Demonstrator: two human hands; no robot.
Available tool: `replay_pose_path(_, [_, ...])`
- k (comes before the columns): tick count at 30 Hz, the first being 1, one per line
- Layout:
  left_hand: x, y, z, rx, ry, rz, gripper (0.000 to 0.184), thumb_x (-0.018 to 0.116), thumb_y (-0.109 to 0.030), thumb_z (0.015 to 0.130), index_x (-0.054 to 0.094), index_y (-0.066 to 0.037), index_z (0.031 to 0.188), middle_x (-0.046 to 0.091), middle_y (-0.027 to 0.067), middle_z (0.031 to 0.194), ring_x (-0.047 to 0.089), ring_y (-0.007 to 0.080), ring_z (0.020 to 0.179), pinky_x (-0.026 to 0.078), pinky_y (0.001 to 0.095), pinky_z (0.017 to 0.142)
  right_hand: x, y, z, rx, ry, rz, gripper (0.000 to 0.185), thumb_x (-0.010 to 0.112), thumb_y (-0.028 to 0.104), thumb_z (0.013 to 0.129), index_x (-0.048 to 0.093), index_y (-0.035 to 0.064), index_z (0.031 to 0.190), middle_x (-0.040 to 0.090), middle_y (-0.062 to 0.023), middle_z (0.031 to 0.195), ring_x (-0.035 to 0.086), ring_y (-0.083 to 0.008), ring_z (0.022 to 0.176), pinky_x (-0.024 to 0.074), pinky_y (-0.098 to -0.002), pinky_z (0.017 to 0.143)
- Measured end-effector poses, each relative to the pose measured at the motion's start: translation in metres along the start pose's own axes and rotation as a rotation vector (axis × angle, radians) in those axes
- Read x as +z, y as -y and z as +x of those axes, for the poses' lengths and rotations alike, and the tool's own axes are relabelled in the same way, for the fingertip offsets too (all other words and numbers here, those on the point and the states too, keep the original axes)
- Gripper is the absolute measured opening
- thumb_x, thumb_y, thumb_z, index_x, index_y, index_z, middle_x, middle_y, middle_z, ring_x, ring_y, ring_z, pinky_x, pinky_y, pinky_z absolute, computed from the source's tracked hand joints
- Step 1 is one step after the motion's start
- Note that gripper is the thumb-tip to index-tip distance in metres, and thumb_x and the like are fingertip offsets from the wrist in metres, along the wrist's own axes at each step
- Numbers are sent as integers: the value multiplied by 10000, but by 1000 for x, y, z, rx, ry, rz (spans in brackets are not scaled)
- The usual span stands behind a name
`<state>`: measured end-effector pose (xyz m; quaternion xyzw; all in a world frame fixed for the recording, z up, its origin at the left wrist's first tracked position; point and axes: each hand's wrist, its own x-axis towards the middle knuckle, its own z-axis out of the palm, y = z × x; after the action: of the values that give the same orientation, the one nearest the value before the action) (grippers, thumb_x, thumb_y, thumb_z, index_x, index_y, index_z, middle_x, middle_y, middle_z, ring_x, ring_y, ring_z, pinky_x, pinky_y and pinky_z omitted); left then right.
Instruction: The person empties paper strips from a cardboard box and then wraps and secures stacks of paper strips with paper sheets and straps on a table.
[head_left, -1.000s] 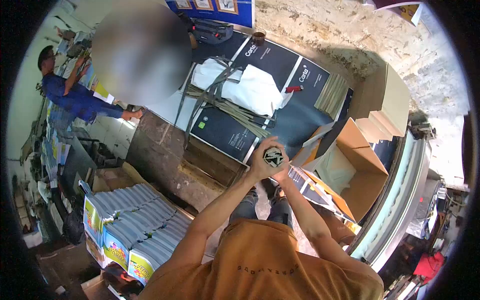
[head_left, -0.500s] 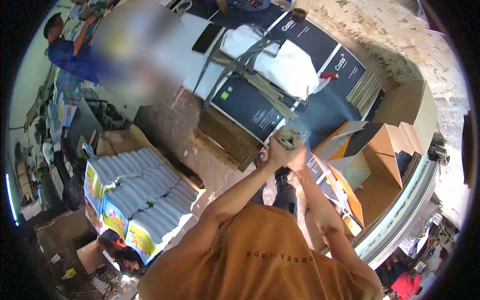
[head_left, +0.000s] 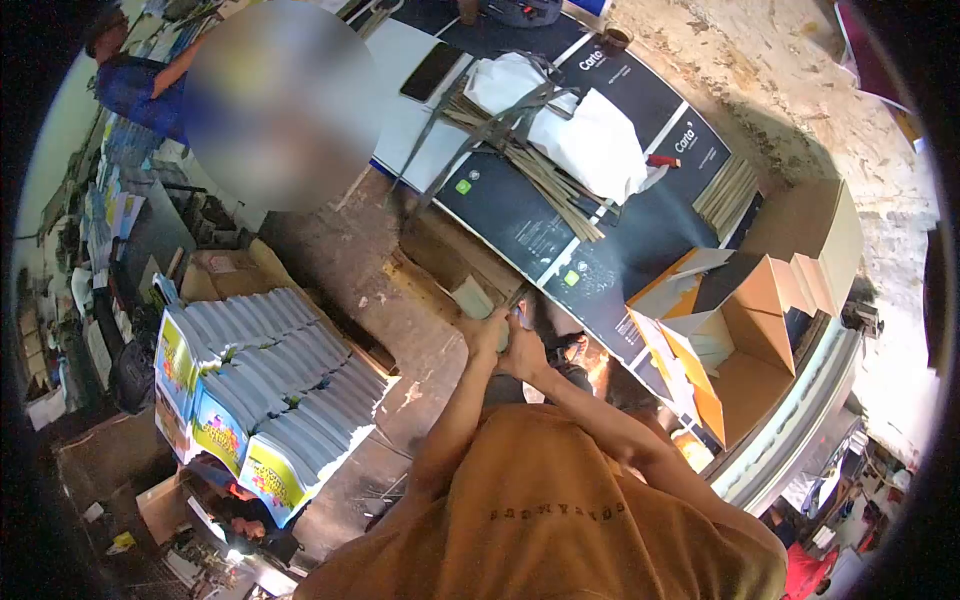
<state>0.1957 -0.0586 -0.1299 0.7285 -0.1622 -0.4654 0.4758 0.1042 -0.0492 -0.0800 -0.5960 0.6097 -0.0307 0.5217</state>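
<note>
Both my hands are close together in front of my body, beside the near edge of the table. My left hand (head_left: 486,338) is closed around a pale grey-green bundle (head_left: 472,297), whose far end sticks out past the fingers. Right up against it, my right hand (head_left: 525,352) is curled shut. Something small and blue shows at its fingers, too little to name. On the dark table, a stack of narrow strips (head_left: 550,190) lies partly under white sheeting (head_left: 590,140) and dark straps (head_left: 500,118).
Open cardboard boxes (head_left: 765,385) stand at the right. More strips (head_left: 728,195) lie at the table's far right, and a black phone (head_left: 431,70) at its left. Stacked printed booklets (head_left: 270,375) fill the lower left. Another person in blue (head_left: 140,100) is at the upper left.
My hands have moved left and closer to my body, off the table's edge. The bundle went with them and now tilts away to the left. The view has shifted slightly.
</note>
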Motion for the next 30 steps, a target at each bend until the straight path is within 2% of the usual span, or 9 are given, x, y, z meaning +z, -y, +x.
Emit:
replay_pose_path(3, [-34,43,40,-353,125,-272,331,734,-91,733,574,-9,1011,622,79,933,626,242,765,519,375,701,19,-19,17,-118,141,-21,952,810,307,593,332,-38,1340,583,-322,1092,594,-428,1008,473,-442,901])
replay_pose_path(4, [-42,66,60,-280,125,-204,282,718,-105,739,577,-2,961,649,111,919,649,281,766,529,412,710,34,-33,27,-131,207,37,983,818,326,586,319,-39,1350,581,-312,1115,603,-410,1008,483,-432,889])
replay_pose_path(7, [-46,23,75,-98,82,749,386,739,-136,717,540,13,1013,656,182,937,661,348,826,526,451,744,50,-50,40,-117,305,169,901,799,384,650,383,-32,1332,587,-239,1166,629,-298,982,511,-374,845])
replay_pose_path(11, [-53,3,120,199,251,1298,601,785,-218,683,473,-16,1155,627,204,988,631,387,932,519,466,771,61,-71,28,-62,240,252,630,717,347,788,504,-14,1257,641,-178,1093,648,-212,904,520,-323,791])
replay_pose_path(16, [-40,17,151,491,453,1297,738,768,-358,719,417,17,1250,557,254,1160,577,388,1036,480,470,849,18,-110,3,16,147,178,426,668,268,841,581,5,1165,678,-119,991,644,-183,805,518,-316,736])
replay_pose_path(19, [-33,22,142,712,340,1330,861,768,-463,692,394,9,1308,498,238,1251,503,371,1132,427,450,939,3,-142,-14,83,105,190,439,651,312,853,576,13,1166,678,-136,977,659,-215,832,522,-333,774])
replay_pose_path(24, [-46,50,149,670,387,1327,1029,761,-579,631,359,23,1362,452,212,1324,407,378,1227,331,499,1020,10,-173,-36,51,-15,330,457,642,354,864,578,10,1157,668,-160,1001,658,-249,855,523,-356,792])
replay_pose_path(27, [-44,49,148,611,431,1360,1068,755,-617,626,354,42,1364,383,244,1385,346,382,1289,277,523,1060,-34,-103,-70,-134,-77,253,409,621,326,886,593,18,1154,663,-163,1035,660,-256,884,526,-367,784])
replay_pose_path(30, [-49,53,141,687,243,1271,1048,634,-690,713,329,61,1378,366,288,1393,354,421,1295,258,516,1092,-124,-4,-136,-305,-213,351,319,633,221,879,615,17,1123,663,-157,1041,659,-255,893,526,-367,792])
